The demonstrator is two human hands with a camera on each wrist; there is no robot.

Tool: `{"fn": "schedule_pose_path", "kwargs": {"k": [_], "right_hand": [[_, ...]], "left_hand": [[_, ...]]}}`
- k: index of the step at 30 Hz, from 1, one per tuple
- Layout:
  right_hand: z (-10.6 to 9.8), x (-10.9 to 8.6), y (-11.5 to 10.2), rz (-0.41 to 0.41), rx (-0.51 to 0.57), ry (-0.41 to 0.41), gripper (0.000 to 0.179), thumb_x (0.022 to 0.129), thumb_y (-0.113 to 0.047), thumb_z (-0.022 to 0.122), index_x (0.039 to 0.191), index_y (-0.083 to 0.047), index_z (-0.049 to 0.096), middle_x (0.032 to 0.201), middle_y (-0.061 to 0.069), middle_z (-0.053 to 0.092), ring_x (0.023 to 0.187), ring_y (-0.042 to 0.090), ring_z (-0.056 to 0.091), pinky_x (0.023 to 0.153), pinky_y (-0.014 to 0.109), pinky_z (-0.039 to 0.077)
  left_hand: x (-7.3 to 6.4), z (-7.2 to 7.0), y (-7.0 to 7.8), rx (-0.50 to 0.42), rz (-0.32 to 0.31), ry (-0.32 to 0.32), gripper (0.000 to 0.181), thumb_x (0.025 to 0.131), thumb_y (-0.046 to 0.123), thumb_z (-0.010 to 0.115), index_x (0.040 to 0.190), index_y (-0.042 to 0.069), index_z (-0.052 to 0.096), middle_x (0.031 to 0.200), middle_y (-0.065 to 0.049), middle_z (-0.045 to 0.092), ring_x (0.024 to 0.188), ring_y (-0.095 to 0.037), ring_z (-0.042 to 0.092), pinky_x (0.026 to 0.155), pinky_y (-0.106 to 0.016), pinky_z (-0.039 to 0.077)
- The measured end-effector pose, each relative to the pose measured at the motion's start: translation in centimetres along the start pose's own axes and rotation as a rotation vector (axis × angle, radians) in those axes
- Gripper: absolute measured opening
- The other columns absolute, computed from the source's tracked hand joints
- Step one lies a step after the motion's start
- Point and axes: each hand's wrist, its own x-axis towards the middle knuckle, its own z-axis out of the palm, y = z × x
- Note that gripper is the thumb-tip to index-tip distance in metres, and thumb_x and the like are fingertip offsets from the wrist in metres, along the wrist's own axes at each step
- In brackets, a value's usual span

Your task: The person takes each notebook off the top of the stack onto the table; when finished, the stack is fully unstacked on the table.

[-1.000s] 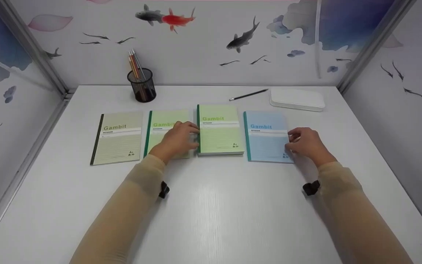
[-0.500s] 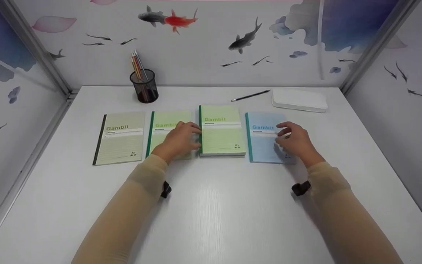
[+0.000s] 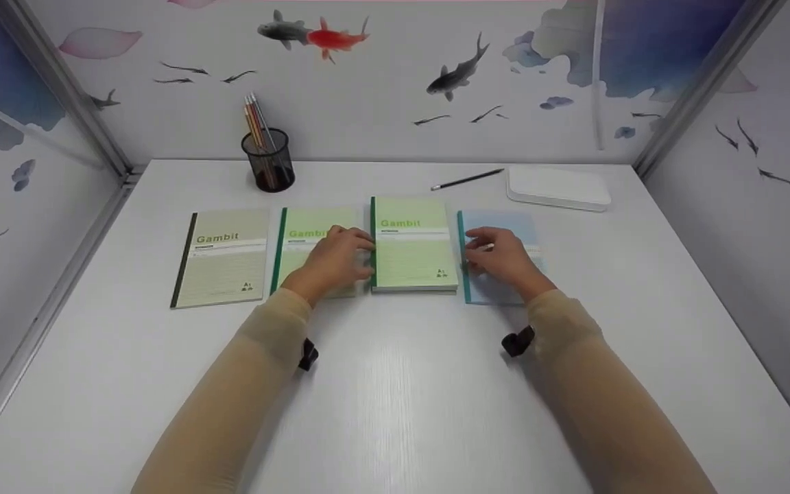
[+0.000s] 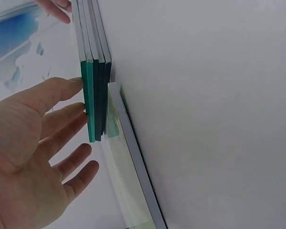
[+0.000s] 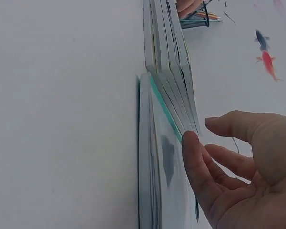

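A stack of several notebooks with a light green cover (image 3: 412, 257) on top lies in the middle of the row. At its spine edge is my left hand (image 3: 330, 264), the thumb and fingertips touching the teal and dark green spines (image 4: 88, 100) in the left wrist view. My right hand (image 3: 501, 257) hovers over the blue notebook (image 3: 515, 218), its fingers near the teal spine and holding nothing. Part of the blue cover is hidden under that hand. Another light green notebook (image 3: 301, 250) lies partly beneath my left hand.
An olive notebook (image 3: 222, 274) lies at the left end of the row. Behind stand a black mesh pencil cup (image 3: 269, 165) with several pencils, a loose black pencil (image 3: 467, 180) and a white case (image 3: 558, 186). Printed panels (image 3: 381, 137) border the white table (image 3: 395, 412).
My right hand has moved left from the blue notebook's right edge, across its cover, toward its spine. My left hand stays at the green stack, and the notebooks lie as before.
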Motion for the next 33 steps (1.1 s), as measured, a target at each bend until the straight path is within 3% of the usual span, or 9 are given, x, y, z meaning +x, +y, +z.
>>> {"fn": "schedule_pose_path", "kwargs": {"k": [5,10,19,25,33], "right_hand": [[0.9,0.8,-0.9,0.033,0.066,-0.023,0.048,0.100,-0.018,0.066,0.145,-0.006,0.055,0.132,0.015,0.061,0.102,0.025,0.071,0.083,0.031,0.062],[1.4,1.3,-1.3,0.041,0.033,-0.014,0.044,0.099,-0.020,0.067,0.141,-0.008,0.060,0.127,0.012,0.063,0.098,0.022,0.072,0.081,0.030,0.061],[1.9,1.4,-1.8,0.027,-0.025,-0.001,0.047,0.096,-0.025,0.071,0.138,-0.006,0.061,0.120,0.012,0.064,0.091,0.019,0.071,0.078,0.028,0.060],[2.2,1.3,-2.0,0.001,-0.080,0.011,0.050,0.095,-0.026,0.073,0.138,-0.003,0.062,0.117,0.012,0.067,0.088,0.018,0.070,0.076,0.029,0.059],[2.0,1.4,-2.4,0.019,-0.098,-0.001,0.048,0.096,-0.024,0.072,0.138,-0.003,0.061,0.115,0.012,0.066,0.090,0.018,0.070,0.078,0.029,0.057]], "left_hand": [[0.0,-0.1,0.0,-0.041,-0.019,-0.003,0.049,0.094,0.025,0.077,0.140,0.014,0.065,0.152,0.002,0.052,0.145,-0.024,0.039,0.121,-0.045,0.038],[-0.1,0.1,0.2,-0.053,-0.030,0.002,0.049,0.094,0.026,0.077,0.141,0.015,0.065,0.151,0.002,0.051,0.144,-0.024,0.040,0.120,-0.044,0.039],[-0.4,0.1,0.1,-0.024,-0.019,0.019,0.049,0.095,0.028,0.076,0.140,0.017,0.065,0.152,0.003,0.052,0.144,-0.024,0.040,0.120,-0.046,0.038],[-0.3,0.0,0.5,0.063,0.010,0.010,0.048,0.095,0.028,0.075,0.140,0.014,0.065,0.152,0.000,0.053,0.145,-0.027,0.041,0.120,-0.046,0.039],[-0.7,-0.1,1.2,0.084,-0.017,0.021,0.047,0.096,0.028,0.074,0.140,0.015,0.065,0.152,0.001,0.054,0.141,-0.026,0.043,0.119,-0.046,0.039]]}}
